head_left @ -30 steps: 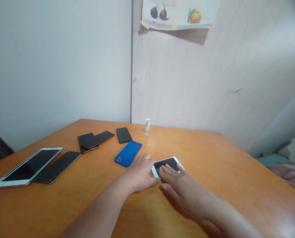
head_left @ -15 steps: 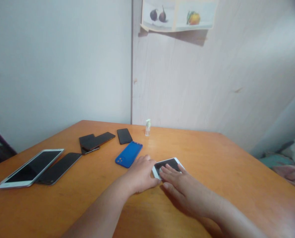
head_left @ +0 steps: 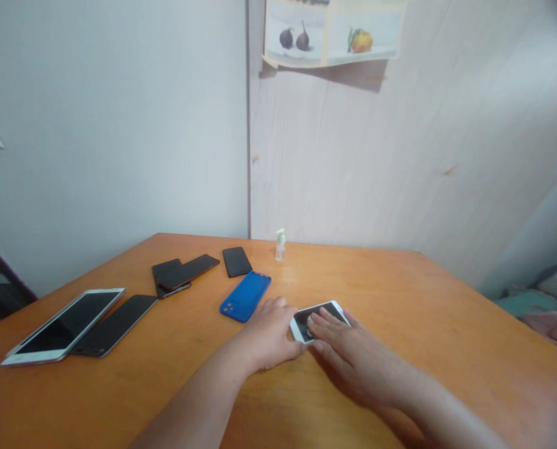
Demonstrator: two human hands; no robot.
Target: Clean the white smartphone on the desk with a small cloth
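Observation:
A white smartphone (head_left: 301,317) with a dark screen lies face up on the wooden table. My left hand (head_left: 271,333) holds its left edge, thumb at the near corner and fingers at the far side. Over the screen, my right hand (head_left: 341,340) lies with its fingers stretched together. Under those fingertips a small whitish pad (head_left: 310,325) shows, pressed to the glass; its material is too small to tell. Just beyond my left hand is a blue phone case (head_left: 245,296), camera cutout towards the near left.
A white tablet (head_left: 67,327) and a black phone (head_left: 116,325) lie at left. Behind them, a dark phone (head_left: 191,270) rests across another dark device (head_left: 161,271). A black phone (head_left: 236,261) and a small clear pump bottle (head_left: 280,245) stand farther back. A person's hand (head_left: 554,325) shows at right.
The view has tilted slightly, so everything appears a little lower. My right fingers and the pad have shifted slightly over the screen. My left hand keeps its hold on the smartphone.

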